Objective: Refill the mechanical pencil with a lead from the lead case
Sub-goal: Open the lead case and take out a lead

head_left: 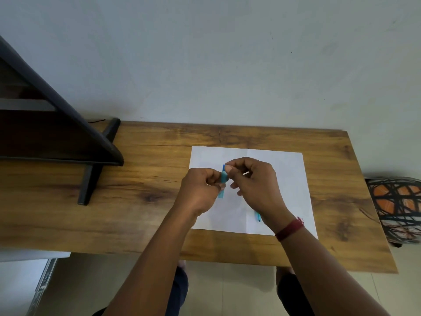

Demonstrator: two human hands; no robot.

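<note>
A slim blue lead case point(222, 181) stands roughly upright above a white paper sheet point(289, 179). My left hand point(200, 192) grips its lower part. The fingertips of my right hand point(255, 181) pinch its top end. The mechanical pencil point(258, 217) lies on the sheet under my right wrist; only its light-blue tip end shows. No loose lead is visible.
The sheet lies on a wooden table point(141, 215) against a pale wall. A dark shelf stand point(91, 169) occupies the table's left side. A patterned orange-and-black stool point(396, 206) stands off the right edge. My knees show below the front edge.
</note>
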